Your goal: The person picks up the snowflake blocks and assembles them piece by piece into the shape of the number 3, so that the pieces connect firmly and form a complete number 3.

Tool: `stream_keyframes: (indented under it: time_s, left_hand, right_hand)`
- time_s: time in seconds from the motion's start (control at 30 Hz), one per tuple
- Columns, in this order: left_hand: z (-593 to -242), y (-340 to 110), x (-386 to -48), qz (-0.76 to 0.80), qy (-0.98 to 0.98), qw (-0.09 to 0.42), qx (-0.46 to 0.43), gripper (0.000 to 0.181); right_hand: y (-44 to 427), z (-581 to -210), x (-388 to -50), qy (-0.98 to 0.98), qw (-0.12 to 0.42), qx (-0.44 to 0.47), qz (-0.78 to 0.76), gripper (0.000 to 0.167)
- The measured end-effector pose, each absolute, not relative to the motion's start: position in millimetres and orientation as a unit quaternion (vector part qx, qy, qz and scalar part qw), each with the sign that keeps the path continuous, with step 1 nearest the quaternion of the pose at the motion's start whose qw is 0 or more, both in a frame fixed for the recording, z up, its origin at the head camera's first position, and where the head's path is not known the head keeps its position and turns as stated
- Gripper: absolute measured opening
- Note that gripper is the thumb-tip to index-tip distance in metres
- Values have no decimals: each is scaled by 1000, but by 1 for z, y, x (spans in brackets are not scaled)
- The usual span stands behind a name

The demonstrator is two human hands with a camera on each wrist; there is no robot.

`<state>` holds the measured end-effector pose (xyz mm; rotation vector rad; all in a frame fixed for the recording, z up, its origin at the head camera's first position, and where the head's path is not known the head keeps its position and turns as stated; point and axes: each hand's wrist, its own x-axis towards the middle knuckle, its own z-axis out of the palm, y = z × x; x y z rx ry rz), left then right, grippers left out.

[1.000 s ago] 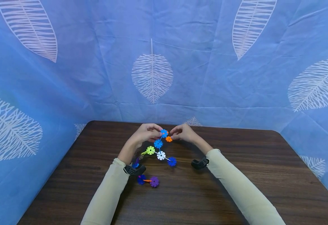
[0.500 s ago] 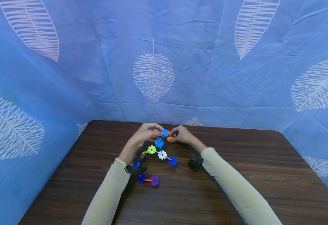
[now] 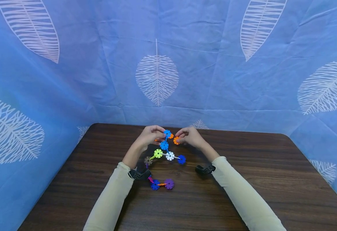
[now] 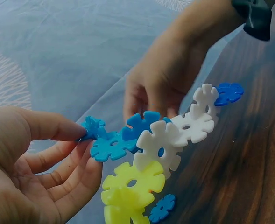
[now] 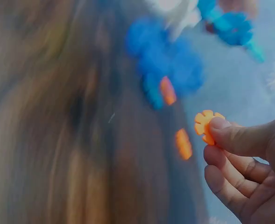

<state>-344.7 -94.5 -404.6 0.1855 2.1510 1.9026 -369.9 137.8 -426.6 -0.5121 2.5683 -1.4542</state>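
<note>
My left hand [image 3: 149, 137] pinches a light-blue slotted flower disc [image 4: 93, 127] at the upper end of a linked chain. From there the chain runs through more blue discs, a white disc [image 3: 170, 156] and a yellow-green disc [image 3: 158, 153], with a dark-blue disc [image 3: 181, 159] on a side branch. A brownish disc [image 3: 148, 160] and a purple disc [image 3: 169, 183] lie along its lower part, partly hidden by the left wrist. Between thumb and fingers, my right hand [image 3: 192, 138] holds a small orange flower disc [image 5: 204, 126], apart from the chain.
Other orange discs [image 5: 184, 144] lie on the dark wooden table [image 3: 243, 179] beyond the chain. Behind the table's far edge hangs a blue cloth [image 3: 203, 80] with white leaf prints. Each wrist wears a black band [image 3: 205, 169].
The chain's lower part has swung to the right and slightly up. My right hand moved in toward the chain, then drew back to the right with the orange disc.
</note>
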Motion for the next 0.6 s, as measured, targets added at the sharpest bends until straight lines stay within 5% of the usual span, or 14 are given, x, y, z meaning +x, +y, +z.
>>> stream_keyframes:
  time_s: [0.6]
  left_hand:
    - [-407,-96,-346,666,732,128,66,25]
  right_hand:
    - [123,-405,-345,771,-48,-160,-615,16]
